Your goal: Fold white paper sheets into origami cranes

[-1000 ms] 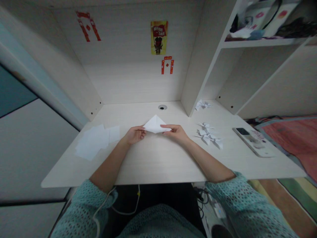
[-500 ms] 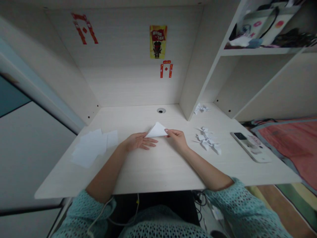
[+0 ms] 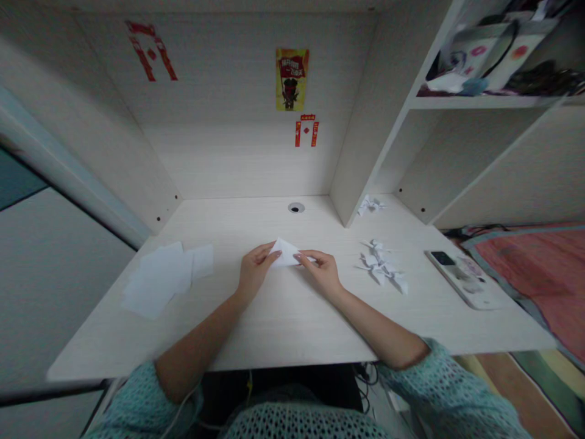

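Observation:
A small white sheet of paper, folded into a triangle point(image 3: 285, 251), is held up between my two hands over the middle of the desk, its peak pointing away from me. My left hand point(image 3: 256, 266) pinches its left corner, thumb on the near face and fingers behind. On the other side my right hand point(image 3: 322, 268) grips the right corner between thumb and fingers. Several folded white paper cranes point(image 3: 380, 263) lie to the right of my right hand. Left of my left hand, loose white paper sheets point(image 3: 158, 277) lie spread and overlapping.
A phone point(image 3: 459, 279) lies at the desk's right side. More folded paper pieces point(image 3: 372, 205) sit behind the upright divider point(image 3: 361, 140). The desk point(image 3: 292, 329) has a round cable hole point(image 3: 296, 208) at the back. A shelf point(image 3: 484, 102) with bags hangs upper right.
My left hand has gone from spread fingers to pinching the paper's left corner. The triangle has come slightly nearer and left, and my right thumb now lies across its face.

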{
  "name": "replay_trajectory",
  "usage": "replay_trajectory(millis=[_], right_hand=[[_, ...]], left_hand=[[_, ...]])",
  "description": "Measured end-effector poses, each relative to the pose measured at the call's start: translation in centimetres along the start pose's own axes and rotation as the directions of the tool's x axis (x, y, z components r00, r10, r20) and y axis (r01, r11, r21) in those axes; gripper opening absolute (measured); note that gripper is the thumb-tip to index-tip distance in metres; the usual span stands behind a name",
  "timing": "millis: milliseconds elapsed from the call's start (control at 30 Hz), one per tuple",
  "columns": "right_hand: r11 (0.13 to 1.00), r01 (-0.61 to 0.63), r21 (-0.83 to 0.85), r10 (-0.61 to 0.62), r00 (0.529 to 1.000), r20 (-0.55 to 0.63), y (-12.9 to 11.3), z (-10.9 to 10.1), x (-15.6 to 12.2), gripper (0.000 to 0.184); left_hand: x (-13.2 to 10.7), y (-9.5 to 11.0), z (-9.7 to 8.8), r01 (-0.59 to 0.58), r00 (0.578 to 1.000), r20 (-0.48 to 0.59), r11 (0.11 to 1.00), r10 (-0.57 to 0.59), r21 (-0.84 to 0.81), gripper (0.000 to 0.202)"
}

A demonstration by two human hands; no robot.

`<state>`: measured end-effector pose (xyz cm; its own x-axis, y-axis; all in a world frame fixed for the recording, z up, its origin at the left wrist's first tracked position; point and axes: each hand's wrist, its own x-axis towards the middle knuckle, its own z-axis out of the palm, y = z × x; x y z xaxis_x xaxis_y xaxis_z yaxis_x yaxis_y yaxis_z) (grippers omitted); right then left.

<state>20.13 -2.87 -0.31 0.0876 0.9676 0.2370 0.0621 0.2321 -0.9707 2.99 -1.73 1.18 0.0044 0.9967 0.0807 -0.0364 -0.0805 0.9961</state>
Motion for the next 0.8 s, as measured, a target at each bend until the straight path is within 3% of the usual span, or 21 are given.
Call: replay_trajectory(millis=[167,467,600,800], right_hand=[[0.996,0.008,0.087,-0.008,1.000,0.000,-0.36,0.42,-0.31,0.036],[1.000,0.004,0.027,-0.002,0.998,-0.056,-0.28,0.40,-0.38,0.025],[0.999,0.002,0.042,-0.001,1.000,-0.019,-0.32,0.48,-0.55,0.026],[0.992,0.124,-0.037,-0.121,0.990,0.069,-0.48,0.51,-0.77,0.031]], left_hand=[[-0.34,-0.02,0.07,-0.027,0.998,-0.048,0.997,0.030,0.070,0.052],[-0.61,0.10,0.22,-0.064,0.995,-0.069,0.985,0.076,0.162,0.040],[-0.71,0.16,0.32,-0.065,0.993,-0.088,0.984,0.081,0.168,0.038],[-0.99,0.43,0.52,-0.048,0.997,-0.057,0.985,0.058,0.163,0.037]])
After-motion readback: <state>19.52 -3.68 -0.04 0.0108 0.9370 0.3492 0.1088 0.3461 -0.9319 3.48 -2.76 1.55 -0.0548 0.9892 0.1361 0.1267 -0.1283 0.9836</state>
